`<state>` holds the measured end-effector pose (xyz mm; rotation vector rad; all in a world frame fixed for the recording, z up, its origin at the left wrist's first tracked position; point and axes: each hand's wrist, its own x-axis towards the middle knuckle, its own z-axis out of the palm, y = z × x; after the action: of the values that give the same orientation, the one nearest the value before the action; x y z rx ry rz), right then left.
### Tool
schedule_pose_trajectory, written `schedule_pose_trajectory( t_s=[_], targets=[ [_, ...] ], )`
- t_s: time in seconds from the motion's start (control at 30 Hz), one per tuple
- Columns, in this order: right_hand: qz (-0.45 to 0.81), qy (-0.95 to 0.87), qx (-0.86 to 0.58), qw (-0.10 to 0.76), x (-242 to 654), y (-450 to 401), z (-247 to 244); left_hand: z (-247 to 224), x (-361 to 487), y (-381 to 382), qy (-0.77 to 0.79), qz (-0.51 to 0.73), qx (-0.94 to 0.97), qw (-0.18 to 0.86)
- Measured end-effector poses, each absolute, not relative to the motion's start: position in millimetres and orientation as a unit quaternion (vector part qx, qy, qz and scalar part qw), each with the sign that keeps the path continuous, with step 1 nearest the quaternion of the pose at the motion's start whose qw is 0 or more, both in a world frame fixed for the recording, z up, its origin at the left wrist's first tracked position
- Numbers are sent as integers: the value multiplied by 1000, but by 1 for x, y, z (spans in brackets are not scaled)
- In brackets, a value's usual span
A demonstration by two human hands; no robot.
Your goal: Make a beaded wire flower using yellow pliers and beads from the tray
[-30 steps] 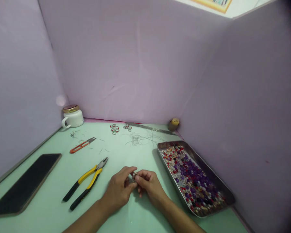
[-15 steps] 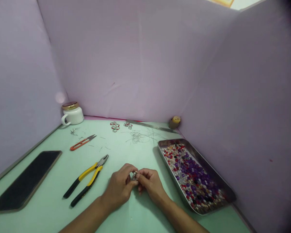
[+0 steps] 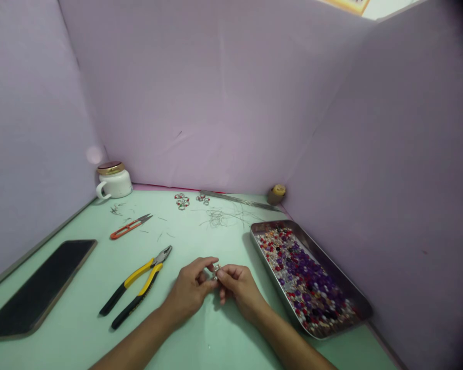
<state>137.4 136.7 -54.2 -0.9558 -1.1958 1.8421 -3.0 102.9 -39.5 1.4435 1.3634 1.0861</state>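
Observation:
In front of me a small silvery beaded wire piece [image 3: 216, 271] is held just above the table, partly hidden by fingertips. My right hand [image 3: 239, 289] pinches it between thumb and forefinger, the other fingers curled below. My left hand [image 3: 191, 285] is at its left side, the thumb against its lower edge and the forefinger bent over its top. To the left of my hands lie pliers [image 3: 148, 275] with yellow and black handles, jaws pointing away. Several beaded wire rings [image 3: 182, 202] with red beads lie farther back.
A metal tray [image 3: 280, 293] of mixed beads stands at right. Thread snips [image 3: 130, 226], a phone-like dark slab [image 3: 42, 288] and a lidded white mug [image 3: 116, 184] are at left. Loose wire [image 3: 219, 218], a bundle of straight wires [image 3: 239, 199] and a yellow-topped roll [image 3: 278, 193] lie behind.
My left forefinger and thumb have parted a little around the beaded piece, showing more of it. The piece is slightly higher. My right hand keeps its pinch.

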Motion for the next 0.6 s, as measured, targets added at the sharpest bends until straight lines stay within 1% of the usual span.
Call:
schedule_pose_trajectory(
  t_s=[0.17, 0.4, 0.6],
  targets=[
    [706, -483, -371, 362, 138, 135, -54, -41, -5, 105, 508, 440, 570, 472],
    [614, -520, -375, 461, 136, 130, -56, -47, -8, 108, 478, 458, 530, 530],
    [578, -581, -352, 452, 138, 128, -58, -44, -10, 107, 464, 452, 553, 524]
  ],
)
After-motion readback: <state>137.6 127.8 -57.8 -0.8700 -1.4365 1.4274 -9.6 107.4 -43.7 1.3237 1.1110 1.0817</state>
